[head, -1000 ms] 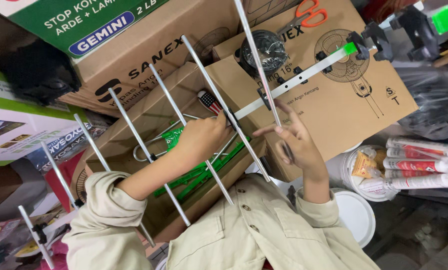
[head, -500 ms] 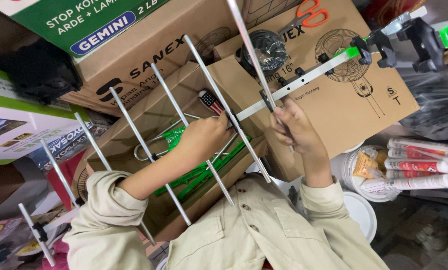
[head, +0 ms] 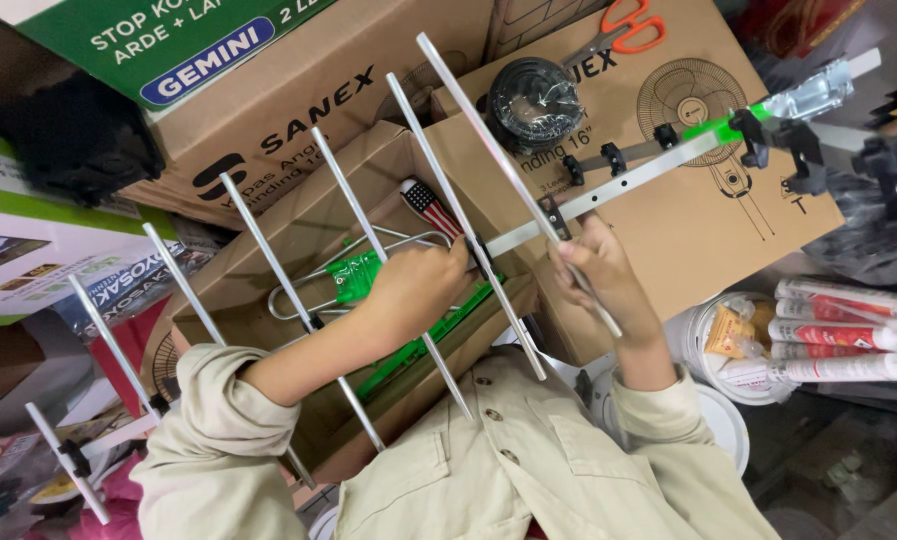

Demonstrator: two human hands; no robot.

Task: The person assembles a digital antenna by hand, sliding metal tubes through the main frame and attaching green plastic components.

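Your right hand (head: 600, 285) has moved since a moment ago. Before, its fingers were spread out in the air. Now they are curled tight around a thin silver metal rod (head: 516, 190), right under the long flat grey metal bar (head: 623, 180) that the rod crosses. Your left hand (head: 416, 285) has stayed in about the same spot. Its fingers are closed around a screwdriver with a striped red, white and blue handle (head: 426, 203), and the tip end is hidden behind your hand.

The rod is one of many. They are shiny, straight and skinny, and they stick out in a row like the bones of a fish. Small black plastic clips (head: 608, 158) sit along the bar. The bar's far end has a bright green plastic piece (head: 720, 127).

Behind it all are big brown cardboard boxes (head: 288, 150), flat and dull. A round black coil of cable (head: 534, 102) lies on one box, next to scissors with orange handles (head: 620, 28). White tubes with red bands (head: 838, 330) are stacked at your right, beside a white plastic bucket (head: 703, 340).
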